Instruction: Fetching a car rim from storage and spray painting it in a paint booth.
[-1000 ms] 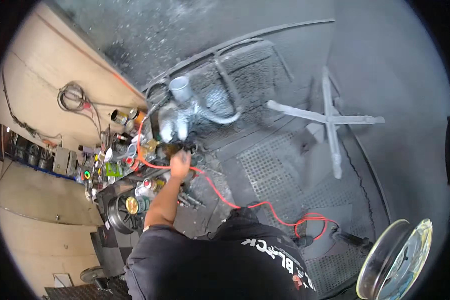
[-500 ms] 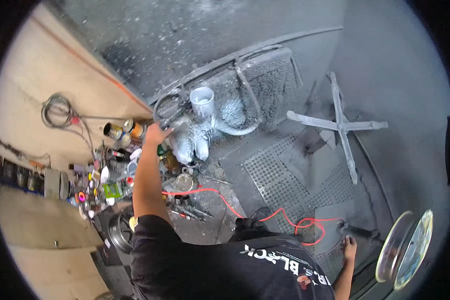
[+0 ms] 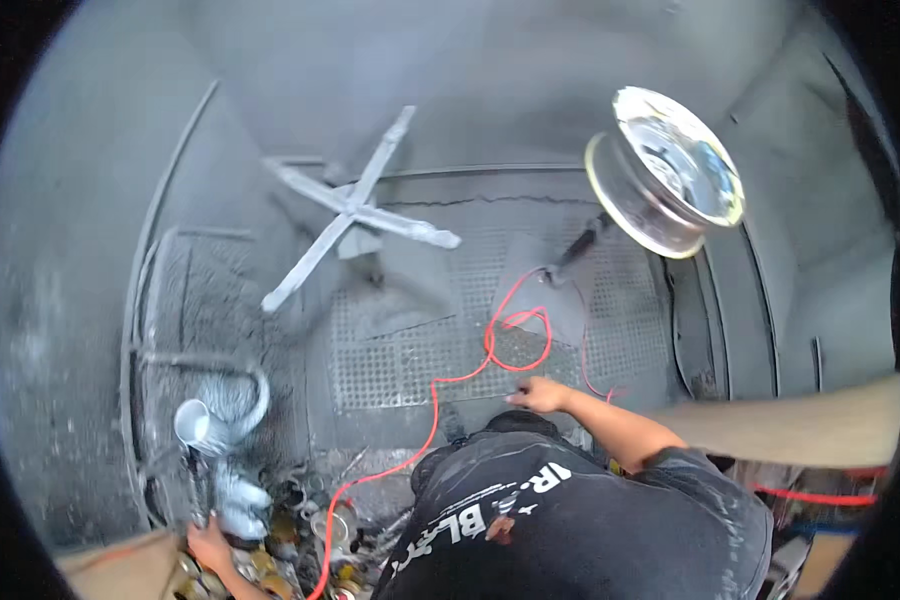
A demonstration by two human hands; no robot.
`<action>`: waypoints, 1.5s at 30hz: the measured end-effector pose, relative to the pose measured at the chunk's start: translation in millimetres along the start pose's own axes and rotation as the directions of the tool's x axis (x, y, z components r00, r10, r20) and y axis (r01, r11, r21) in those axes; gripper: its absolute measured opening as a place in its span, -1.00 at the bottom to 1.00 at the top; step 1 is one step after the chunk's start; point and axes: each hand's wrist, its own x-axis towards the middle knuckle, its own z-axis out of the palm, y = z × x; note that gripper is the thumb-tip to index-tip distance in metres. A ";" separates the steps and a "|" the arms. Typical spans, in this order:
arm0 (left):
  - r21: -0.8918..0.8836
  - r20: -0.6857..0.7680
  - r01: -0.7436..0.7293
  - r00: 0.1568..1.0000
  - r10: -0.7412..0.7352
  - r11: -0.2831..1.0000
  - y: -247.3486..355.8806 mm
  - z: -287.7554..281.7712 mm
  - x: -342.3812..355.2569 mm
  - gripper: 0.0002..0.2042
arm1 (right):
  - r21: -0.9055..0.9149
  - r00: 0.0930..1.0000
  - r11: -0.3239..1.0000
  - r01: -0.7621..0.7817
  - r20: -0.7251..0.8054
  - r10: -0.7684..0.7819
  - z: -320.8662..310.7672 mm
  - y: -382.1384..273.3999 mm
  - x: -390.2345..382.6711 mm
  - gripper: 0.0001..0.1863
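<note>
My view has swung: the wheel rim (image 3: pixel 668 178), formerly at four o'clock, sits at two. At half past seven, my left hand (image 3: pixel 210 547) meets the dark handle (image 3: pixel 199 492) below a pale cup (image 3: pixel 198 426) at eight (how tightly, I can't tell), so it seems within reach. My right hand (image 3: pixel 540 394), near five, looks empty, fingers loosely spread.

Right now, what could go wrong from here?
1. The left hand is close to the pale open cup; a careless knock might tip it. Its contents can't be made out.
2. Cans crowd around that hand and forearm, so a sweep of the arm could topple one.
3. The red hose lies in loose loops on the perforated floor and runs close past the person, so it may catch a foot.
</note>
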 end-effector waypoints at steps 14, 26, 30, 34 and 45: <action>-0.671 0.225 -0.543 0.500 0.836 0.505 425.6 133.5 -142.8 -0.63 | 0.618 0.851 0.734 0.280 -0.514 0.107 -4.5 -104.2 7.4 -0.28; -0.969 0.162 -0.225 -0.254 0.953 0.105 663.6 141.5 -359.0 -0.52 | 0.476 0.119 0.278 0.834 -0.648 0.752 -179.1 80.9 -86.2 -0.37; -0.974 0.113 0.108 -0.534 0.838 0.201 676.0 116.2 -369.9 -0.49 | 0.560 0.159 0.447 0.698 -0.729 0.665 -219.8 109.6 -155.0 -0.50; -0.912 0.190 0.138 -0.691 0.697 0.386 660.2 109.9 -336.4 -0.53 | 0.590 0.234 0.556 0.585 -0.780 0.581 -259.9 113.4 -206.0 -0.57; -0.857 0.366 -0.056 -0.765 0.530 0.512 628.3 105.1 -209.7 -0.53 | 0.592 0.568 0.541 0.598 -0.789 0.235 -309.0 7.4 -263.6 -0.41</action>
